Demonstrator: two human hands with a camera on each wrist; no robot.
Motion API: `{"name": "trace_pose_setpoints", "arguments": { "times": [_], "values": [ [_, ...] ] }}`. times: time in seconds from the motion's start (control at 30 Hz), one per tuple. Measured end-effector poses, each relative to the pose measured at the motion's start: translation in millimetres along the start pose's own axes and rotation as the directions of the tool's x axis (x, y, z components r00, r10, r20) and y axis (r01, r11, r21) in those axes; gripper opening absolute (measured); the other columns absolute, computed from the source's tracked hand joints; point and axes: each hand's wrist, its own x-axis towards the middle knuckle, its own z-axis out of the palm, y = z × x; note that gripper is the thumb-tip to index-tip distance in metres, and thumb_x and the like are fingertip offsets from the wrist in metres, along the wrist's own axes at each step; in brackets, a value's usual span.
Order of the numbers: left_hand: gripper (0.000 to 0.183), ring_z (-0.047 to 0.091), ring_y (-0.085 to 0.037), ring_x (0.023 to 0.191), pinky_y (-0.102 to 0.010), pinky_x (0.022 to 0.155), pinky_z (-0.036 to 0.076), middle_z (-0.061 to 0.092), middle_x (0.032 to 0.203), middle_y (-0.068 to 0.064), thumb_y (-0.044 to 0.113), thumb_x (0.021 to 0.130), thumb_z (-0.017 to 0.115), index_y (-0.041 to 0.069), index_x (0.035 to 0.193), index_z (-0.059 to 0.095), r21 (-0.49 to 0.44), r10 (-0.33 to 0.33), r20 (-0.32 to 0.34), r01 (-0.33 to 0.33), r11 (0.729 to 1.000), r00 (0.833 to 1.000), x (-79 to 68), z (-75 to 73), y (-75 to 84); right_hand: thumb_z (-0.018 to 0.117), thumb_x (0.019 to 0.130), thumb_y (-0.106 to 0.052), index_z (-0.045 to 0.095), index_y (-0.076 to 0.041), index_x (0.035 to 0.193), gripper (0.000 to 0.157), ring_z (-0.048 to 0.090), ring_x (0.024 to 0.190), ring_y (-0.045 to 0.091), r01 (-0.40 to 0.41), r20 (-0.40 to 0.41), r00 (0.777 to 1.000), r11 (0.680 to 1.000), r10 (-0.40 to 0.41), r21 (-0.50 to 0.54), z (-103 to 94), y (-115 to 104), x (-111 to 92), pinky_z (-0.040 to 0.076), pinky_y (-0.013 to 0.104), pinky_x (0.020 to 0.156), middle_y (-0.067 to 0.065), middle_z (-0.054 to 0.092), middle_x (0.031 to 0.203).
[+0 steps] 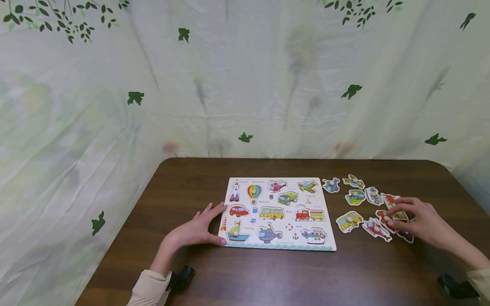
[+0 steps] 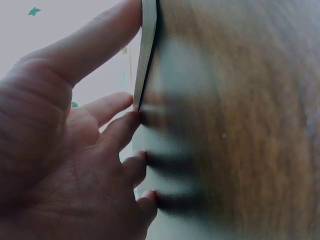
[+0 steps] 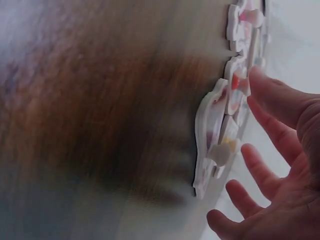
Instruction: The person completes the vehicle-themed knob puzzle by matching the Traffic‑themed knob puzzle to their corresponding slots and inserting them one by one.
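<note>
- Pale cloth backdrop [image 1: 268, 76] printed with green leaves hangs at twelve o'clock, behind a dark brown, wood-grained table [image 1: 291, 278].
- From the right hand [image 1: 425, 221], at four o'clock in the head view, thumb and index fingertips stand about the knob of a small red, white-edged puzzle piece [image 1: 384, 217]; whether they pinch it firmly I cannot tell. Its remaining fingers are spread and gently bent.
- Around that red piece lie a purple, white-edged piece [image 1: 405, 236] at four o'clock, a pink, white-edged piece [image 1: 376, 229] at seven and a yellow, bus-shaped piece [image 1: 349, 222] at nine.
- Fingers of the left hand [image 1: 193, 233], at seven o'clock in the head view, are spread, with thumb and index finger against the edge of a flat white rectangular puzzle board [image 1: 289, 246] printed with coloured vehicles; thumb at the board's eight o'clock, index at its nine.
- Farther out, more knobbed pieces lie between two and four o'clock of the board, off its surface.
- Choosing and taking up a piece seems the step in hand, while the other hand apparently steadies the board.
- Next, I judge, calls for a secure pinch on the knob and a straight lift, without dragging its crowded neighbours.
</note>
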Motion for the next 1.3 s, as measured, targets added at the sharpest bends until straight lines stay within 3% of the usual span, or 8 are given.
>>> {"name": "trace_pose_setpoints", "arguments": {
  "times": [0.27, 0.5, 1.0, 1.3],
  "values": [
    [0.099, 0.003, -0.037, 0.149, -0.063, 0.113, 0.002, 0.025, 0.161, -0.009, 0.041, 0.075, 0.083, 0.011, 0.154, 0.032, 0.002, -0.004, 0.005, 0.004, 1.0, 1.0, 0.5, 0.7, -0.9, 0.083, 0.078, -0.013, 0.073, -0.014, 0.092, 0.016, 0.04, 0.109, 0.06, 0.005, 0.027, 1.0, 1.0, -0.004, -0.011, 3.4, 1.9, 2.0, 0.031, 0.07, 0.081, 0.035, 0.051, 0.12],
    [0.099, 0.003, -0.036, 0.149, -0.063, 0.114, 0.002, 0.025, 0.161, -0.009, 0.041, 0.075, 0.083, 0.012, 0.154, 0.032, 0.0, -0.014, 0.005, 0.014, 1.0, 1.0, 0.5, 0.1, 0.3, 0.082, 0.076, -0.004, 0.072, -0.014, 0.088, 0.018, 0.044, 0.105, 0.054, 0.081, -0.029, 0.996, 0.996, -0.082, -0.023, 8.3, 2.9, 2.4, 0.027, 0.067, 0.082, 0.031, 0.055, 0.112],
    [0.099, 0.003, -0.036, 0.149, -0.062, 0.114, 0.003, 0.024, 0.161, -0.009, 0.041, 0.075, 0.083, 0.011, 0.155, 0.031, 0.004, -0.018, 0.008, 0.018, 1.0, 1.0, 0.4, -0.6, 2.5, 0.08, 0.073, 0.005, 0.069, -0.01, 0.089, 0.024, 0.042, 0.1, 0.049, 0.103, -0.074, 0.992, 0.994, -0.107, -0.047, 7.4, -1.6, 3.9, 0.024, 0.067, 0.082, 0.03, 0.052, 0.109],
    [0.098, 0.003, -0.037, 0.149, -0.062, 0.114, 0.002, 0.024, 0.161, -0.009, 0.039, 0.075, 0.083, 0.011, 0.154, 0.032, 0.001, -0.014, 0.003, 0.014, 1.0, 1.0, 0.0, -0.8, 1.6, 0.079, 0.073, 0.008, 0.065, -0.015, 0.089, 0.031, 0.045, 0.098, 0.041, 0.223, -0.107, 0.968, 0.973, -0.229, -0.064, 8.0, -10.7, 11.4, 0.028, 0.06, 0.079, 0.021, 0.055, 0.109]
  ]
}}
